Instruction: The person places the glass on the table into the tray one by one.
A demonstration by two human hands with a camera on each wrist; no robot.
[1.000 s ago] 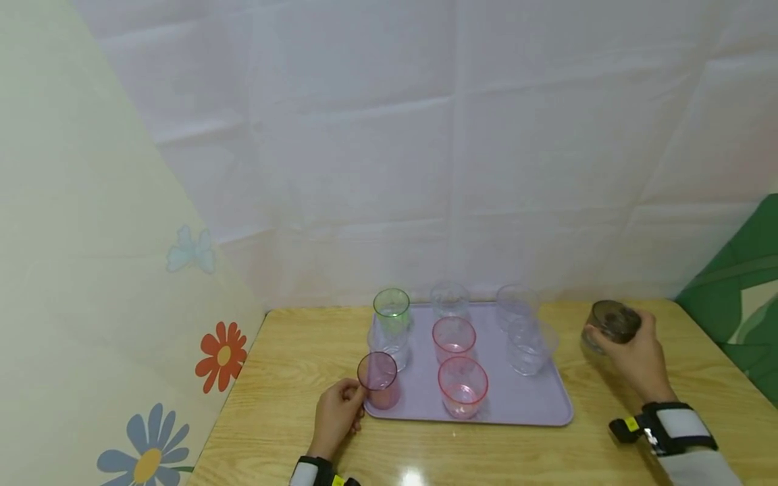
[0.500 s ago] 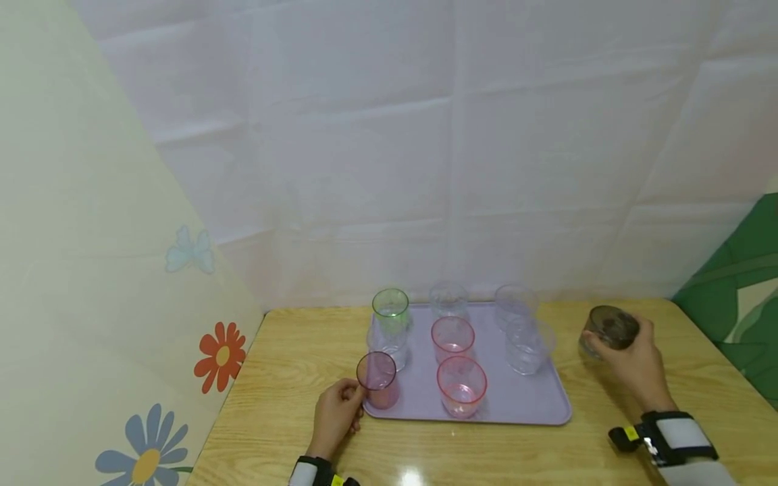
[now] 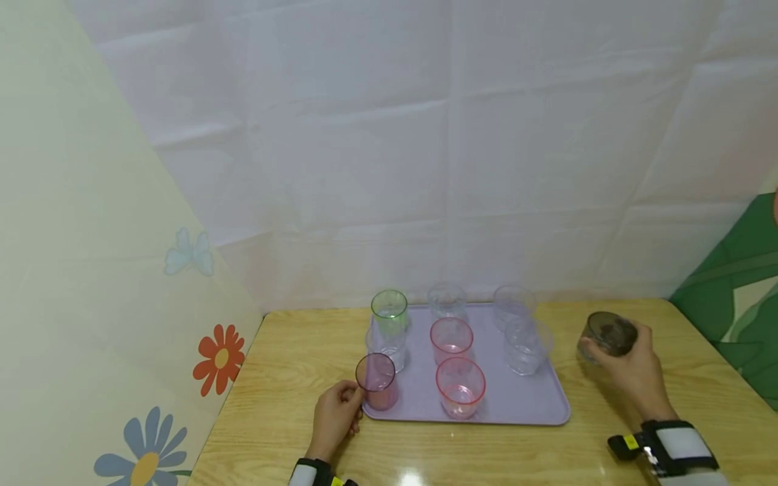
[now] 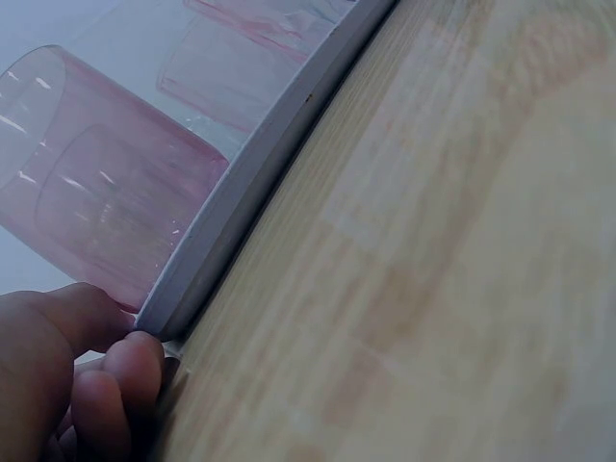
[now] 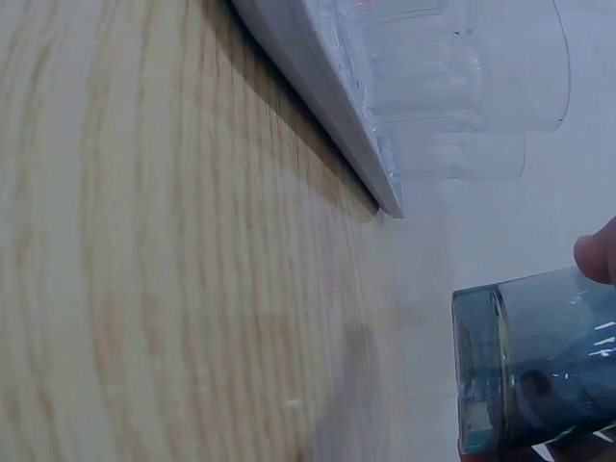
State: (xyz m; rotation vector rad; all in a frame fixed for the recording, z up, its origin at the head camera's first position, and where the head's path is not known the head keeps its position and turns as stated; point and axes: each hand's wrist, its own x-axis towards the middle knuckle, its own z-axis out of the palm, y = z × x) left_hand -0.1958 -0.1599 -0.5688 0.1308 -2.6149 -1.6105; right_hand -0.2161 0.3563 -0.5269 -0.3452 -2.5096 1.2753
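My left hand (image 3: 336, 412) pinches the near left corner of the lavender tray (image 3: 516, 405), thumb at the rim and curled fingers below, as the left wrist view shows. Just by the thumb stands a purple-tinted cup (image 3: 378, 385) on the tray. Off the tray's right side, my right hand (image 3: 635, 371) grips a smoky grey cup (image 3: 598, 344). In the right wrist view this grey cup (image 5: 539, 356) is held above the table, its thick base away from the fingers. Part of its wall is hidden behind the hand.
The tray also bears a green cup (image 3: 389, 314), two pink-rimmed cups, the nearer pink cup (image 3: 460, 391) at the front, and several clear cups, one clear cup (image 3: 525, 351) at the right edge. Behind the wooden table (image 3: 292, 351) hangs a white cloth (image 3: 365, 169).
My right hand, with the grey cup, has come slightly nearer and a little to the left. My left hand stays at the tray's corner.
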